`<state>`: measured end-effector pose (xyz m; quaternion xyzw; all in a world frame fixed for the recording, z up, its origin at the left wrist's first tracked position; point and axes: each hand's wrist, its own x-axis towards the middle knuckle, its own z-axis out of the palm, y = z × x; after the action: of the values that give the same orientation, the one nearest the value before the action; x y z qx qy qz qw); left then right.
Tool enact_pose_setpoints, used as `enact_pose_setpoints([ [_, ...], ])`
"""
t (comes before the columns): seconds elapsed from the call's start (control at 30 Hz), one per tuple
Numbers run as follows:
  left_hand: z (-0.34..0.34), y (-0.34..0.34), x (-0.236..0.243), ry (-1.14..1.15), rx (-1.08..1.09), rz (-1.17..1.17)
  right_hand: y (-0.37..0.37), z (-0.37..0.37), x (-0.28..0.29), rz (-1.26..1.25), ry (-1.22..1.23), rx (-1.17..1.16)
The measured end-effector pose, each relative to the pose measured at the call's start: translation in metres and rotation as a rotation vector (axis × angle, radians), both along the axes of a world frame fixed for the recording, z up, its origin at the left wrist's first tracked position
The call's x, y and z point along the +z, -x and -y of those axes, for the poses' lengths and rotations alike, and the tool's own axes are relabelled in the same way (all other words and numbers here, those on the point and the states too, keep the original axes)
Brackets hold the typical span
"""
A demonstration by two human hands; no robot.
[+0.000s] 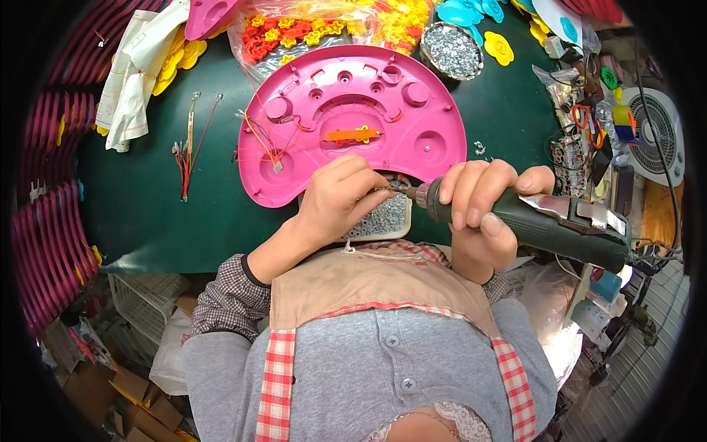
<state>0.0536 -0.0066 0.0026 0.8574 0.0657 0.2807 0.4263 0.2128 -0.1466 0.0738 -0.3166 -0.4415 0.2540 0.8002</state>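
Note:
My right hand (482, 195) is wrapped round a dark electric screwdriver (556, 234), its bit pointing left. The fingertips of my left hand (346, 195) are pinched together at the tip of the bit; whatever is between them is too small to make out. Below both hands, partly covered by my left hand, is a pale tray (368, 237) of small metal screws. Just beyond lies a curved pink plastic shell (438, 103), hollow side up. An orange strip (346, 135) sits at its middle, and thin wires with a white connector (278, 167) rest on its left part.
Loose wires (184, 166) lie on the green table (162, 228) at left. A bowl (451, 77) of small metal pieces stands behind the shell, near bags of red and yellow parts (294, 33). Stacked pink shells (55, 221) line the left; a fan (655, 136) stands right.

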Motion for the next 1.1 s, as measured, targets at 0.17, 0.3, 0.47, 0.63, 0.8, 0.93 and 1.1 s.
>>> enact_pose_setpoints([
  [0.17, -0.007, 0.001, 0.0, -0.032, -0.073, 0.061, 0.003, -0.005, 0.0, -0.011, 0.036, 0.033],
  [0.3, -0.007, 0.001, -0.002, -0.172, 0.01, 0.069, 0.005, -0.012, -0.003, 0.052, 0.039, 0.043],
  [0.47, -0.027, 0.012, 0.009, -0.198, 0.189, -0.077, 0.003, -0.043, -0.018, 0.206, 0.043, 0.0],
  [0.63, -0.07, 0.01, -0.003, -0.288, 0.265, -0.388, 0.0, -0.08, -0.032, 0.262, -0.027, -0.057],
  [0.8, -0.072, 0.013, -0.012, -0.276, 0.231, -0.493, 0.013, -0.093, -0.044, 0.232, 0.128, -0.125],
  [0.93, -0.073, 0.012, -0.016, -0.272, 0.198, -0.471, 0.016, -0.098, -0.055, 0.211, 0.185, -0.138],
  [1.1, -0.072, 0.012, -0.017, -0.297, 0.214, -0.396, 0.009, -0.104, -0.061, 0.153, 0.118, -0.095],
])
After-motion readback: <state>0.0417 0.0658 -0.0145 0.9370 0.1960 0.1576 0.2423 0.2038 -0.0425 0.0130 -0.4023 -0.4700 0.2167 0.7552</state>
